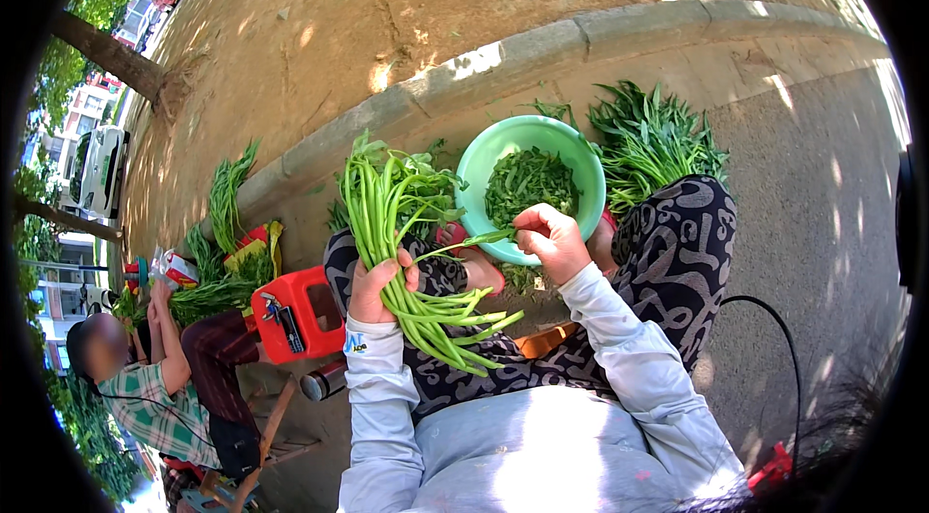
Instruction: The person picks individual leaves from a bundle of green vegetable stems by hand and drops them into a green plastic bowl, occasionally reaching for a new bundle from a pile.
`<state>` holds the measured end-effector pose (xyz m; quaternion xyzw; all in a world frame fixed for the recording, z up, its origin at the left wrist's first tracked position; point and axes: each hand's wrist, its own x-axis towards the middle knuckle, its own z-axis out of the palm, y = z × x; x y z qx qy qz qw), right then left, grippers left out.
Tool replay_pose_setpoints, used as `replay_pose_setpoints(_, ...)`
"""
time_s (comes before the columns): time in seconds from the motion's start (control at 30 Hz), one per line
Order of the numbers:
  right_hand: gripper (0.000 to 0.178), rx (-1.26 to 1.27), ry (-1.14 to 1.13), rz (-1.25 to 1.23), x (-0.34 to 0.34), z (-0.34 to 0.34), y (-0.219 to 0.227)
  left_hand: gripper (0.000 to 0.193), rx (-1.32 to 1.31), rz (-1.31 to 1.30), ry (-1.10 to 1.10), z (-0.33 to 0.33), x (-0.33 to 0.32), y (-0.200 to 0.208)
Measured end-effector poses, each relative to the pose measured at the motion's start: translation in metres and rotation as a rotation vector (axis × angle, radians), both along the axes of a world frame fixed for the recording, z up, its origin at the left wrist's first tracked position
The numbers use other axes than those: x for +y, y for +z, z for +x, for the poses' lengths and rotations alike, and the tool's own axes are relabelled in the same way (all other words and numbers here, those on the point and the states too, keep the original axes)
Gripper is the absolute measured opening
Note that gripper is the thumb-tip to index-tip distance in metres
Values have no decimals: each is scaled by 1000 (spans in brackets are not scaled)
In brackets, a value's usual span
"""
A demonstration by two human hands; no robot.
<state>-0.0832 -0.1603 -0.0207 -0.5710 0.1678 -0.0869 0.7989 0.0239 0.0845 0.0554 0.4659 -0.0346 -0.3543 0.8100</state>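
My left hand [378, 288] is closed around a bunch of long green leafy stems [374, 215], whose cut ends fan out over my lap. A single leaf [484, 237] stretches from the bunch toward my right hand [554, 240], where its tip is pinched between thumb and fingers. Just beyond my right hand stands a light green plastic basin [467, 169] with a heap of loose torn leaves [532, 186] inside. To the right of the basin lies a thick pile of leafy greens [658, 147] on the ground.
On my left, a red plastic stool [295, 315] carries small items, with a dark cylindrical flask [324, 380] beside it. Another person [155, 397] sits further left near more greens [227, 198]. A stone curb [542, 44] runs beyond the basin; a black cable [789, 339] curves at right.
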Motion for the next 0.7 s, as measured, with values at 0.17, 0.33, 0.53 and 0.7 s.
replay_pose_setpoints(0.17,16,72,-14,273,-9,0,2,42,-12,15,28,-2,-4,-1)
replay_pose_setpoints(0.33,16,93,-135,552,-8,3,7,41,-1,26,31,-2,-3,-4)
replay_pose_setpoints(0.53,13,114,-321,618,-18,7,7,40,10,3,46,-5,-8,-5)
replay_pose_setpoints(0.7,14,162,-317,-20,-18,14,-13,40,28,-5,-5,-4,-13,-8)
